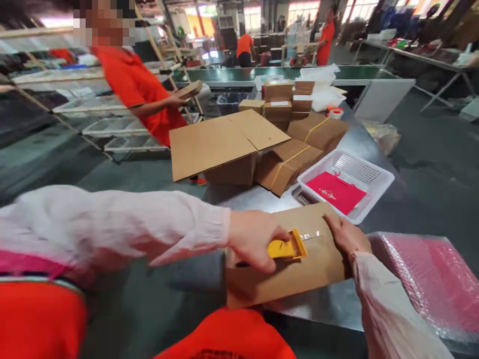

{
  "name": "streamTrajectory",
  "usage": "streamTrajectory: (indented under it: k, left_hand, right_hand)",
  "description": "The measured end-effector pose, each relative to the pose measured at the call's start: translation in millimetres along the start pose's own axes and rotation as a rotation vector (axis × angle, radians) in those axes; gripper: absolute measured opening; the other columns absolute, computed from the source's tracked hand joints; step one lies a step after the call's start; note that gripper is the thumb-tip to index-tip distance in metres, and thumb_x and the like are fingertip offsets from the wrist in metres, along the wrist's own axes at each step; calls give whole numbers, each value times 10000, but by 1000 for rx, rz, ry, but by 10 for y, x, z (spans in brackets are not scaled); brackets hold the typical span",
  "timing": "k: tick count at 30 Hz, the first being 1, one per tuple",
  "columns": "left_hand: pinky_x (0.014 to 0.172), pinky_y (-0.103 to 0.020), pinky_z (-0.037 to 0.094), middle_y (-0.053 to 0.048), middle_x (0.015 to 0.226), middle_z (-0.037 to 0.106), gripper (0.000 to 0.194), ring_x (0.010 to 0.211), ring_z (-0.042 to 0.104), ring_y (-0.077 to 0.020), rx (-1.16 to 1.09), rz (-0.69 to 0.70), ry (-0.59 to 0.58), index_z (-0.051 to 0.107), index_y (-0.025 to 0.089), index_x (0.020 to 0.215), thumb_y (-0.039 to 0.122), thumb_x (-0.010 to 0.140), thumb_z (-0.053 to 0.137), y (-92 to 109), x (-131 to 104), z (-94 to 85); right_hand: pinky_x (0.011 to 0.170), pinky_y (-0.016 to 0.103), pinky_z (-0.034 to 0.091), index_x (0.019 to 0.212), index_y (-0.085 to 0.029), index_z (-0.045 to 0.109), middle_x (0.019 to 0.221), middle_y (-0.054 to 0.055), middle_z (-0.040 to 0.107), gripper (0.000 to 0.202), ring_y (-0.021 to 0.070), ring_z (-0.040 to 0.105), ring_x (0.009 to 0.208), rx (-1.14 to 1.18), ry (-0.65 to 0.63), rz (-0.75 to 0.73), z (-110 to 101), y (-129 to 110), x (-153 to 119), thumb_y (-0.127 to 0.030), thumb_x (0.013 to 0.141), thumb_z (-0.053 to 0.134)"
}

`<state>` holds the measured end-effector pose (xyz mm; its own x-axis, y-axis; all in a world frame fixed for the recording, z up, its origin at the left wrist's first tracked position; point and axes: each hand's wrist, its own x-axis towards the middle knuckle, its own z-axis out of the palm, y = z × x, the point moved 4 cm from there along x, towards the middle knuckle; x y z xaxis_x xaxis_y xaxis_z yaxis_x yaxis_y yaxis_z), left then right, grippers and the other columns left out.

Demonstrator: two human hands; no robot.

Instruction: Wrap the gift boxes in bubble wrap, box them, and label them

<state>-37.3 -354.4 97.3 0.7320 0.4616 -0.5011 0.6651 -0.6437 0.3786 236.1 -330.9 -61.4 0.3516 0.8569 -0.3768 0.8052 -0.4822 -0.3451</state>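
Left hand (256,239) clamped on a yellow tape dispenser (298,244), pressed to the top of a brown carton (318,271). Right hand (348,237) clamped on the carton's right edge — hands apart, dispenser between them. Carton lies tilted at the near edge of the metal bench (325,304); shiny clear tape (311,236) on its top, just beyond the dispenser.

Right of the right forearm: pink pack (441,279) in clear bubble wrap. Just past the carton: white basket (376,192), flat red bag (339,193) inside, pale lettering on it.

Beyond, left of the basket: box (224,144) with wide flaps out, next to two bundles of flat cardboard (290,162), yellow bands round them. Behind those: stacked small boxes (279,93), tape roll (336,114) to their right.

Far left, a person (138,89) in orange-red holds something brown — too blurred to name — by a rack (112,107) of white trays. Green conveyor (224,75) runs across behind.
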Motion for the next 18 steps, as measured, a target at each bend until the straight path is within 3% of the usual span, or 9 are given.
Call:
streamTrajectory:
  k: [3, 6, 8, 9, 10, 12, 15, 18]
  left_hand:
    - [543, -277, 463, -13, 746, 723, 585, 620, 664, -240, -69, -107, -9, 663, 285, 1231, 289, 647, 676, -467, -861, 359]
    - [563, -297, 487, -55, 811, 734, 614, 663, 687, -273, -29, -212, -24, 648, 266, 1247, 242, 633, 636, -897, -1384, 848]
    - [591, -335, 515, -92, 842, 734, 627, 703, 699, -310, 14, -201, -46, 639, 244, 1255, 260, 628, 638, -1104, -1401, 1127]
    - [606, -356, 528, -107, 854, 734, 630, 719, 701, -326, 21, -168, -49, 635, 238, 1257, 284, 630, 647, -1182, -1336, 1233]
    - [622, -375, 538, -116, 869, 734, 640, 731, 702, -337, 16, -130, -44, 627, 238, 1268, 313, 633, 657, -1246, -1249, 1317]
    - [646, -396, 548, -120, 899, 734, 684, 745, 702, -342, -18, -68, -15, 594, 252, 1314, 360, 643, 669, -1358, -1087, 1440]
    - [678, -399, 549, -118, 948, 731, 731, 770, 704, -337, -87, -35, 6, 550, 276, 1369, 367, 654, 673, -1524, -1046, 1615]
    - [705, -391, 542, -116, 1013, 722, 777, 817, 703, -336, -175, -41, 27, 530, 293, 1398, 343, 639, 686, -1691, -1277, 1813]
  right_hand:
    - [927, 527, 477, 1337, -159, 597, 1242, 231, 650, 756, 399, 632, 1111, -51, 48, 70, -93, -8, -70, -707, 901, 313]
    - [938, 584, 452, 1460, -59, 438, 1315, 287, 586, 762, 437, 584, 1179, -163, 295, 34, -122, -396, -292, -597, 928, 348]
    - [1042, 597, 374, 1496, -47, 373, 1458, 267, 468, 722, 408, 465, 1331, -251, 428, -159, 93, -882, -585, -517, 951, 327]
    - [1108, 569, 319, 1498, -98, 390, 1524, 198, 416, 682, 357, 384, 1406, -284, 423, -265, 283, -1130, -752, -505, 955, 320]
    - [1137, 568, 279, 1494, -92, 397, 1551, 189, 377, 673, 338, 329, 1442, -339, 347, -422, 521, -1375, -918, -497, 967, 287]
    - [1171, 589, 199, 1509, -126, 382, 1590, 165, 311, 726, 329, 249, 1480, -451, 243, -585, 937, -1701, -1194, -588, 955, 303]
    - [1170, 629, 152, 1531, -120, 337, 1612, 193, 237, 804, 356, 192, 1495, -565, 221, -587, 1214, -1822, -1348, -657, 932, 346]
    - [1169, 626, 172, 1539, -108, 310, 1616, 202, 218, 773, 350, 167, 1503, -620, 225, -574, 1193, -1768, -1297, -619, 959, 311]
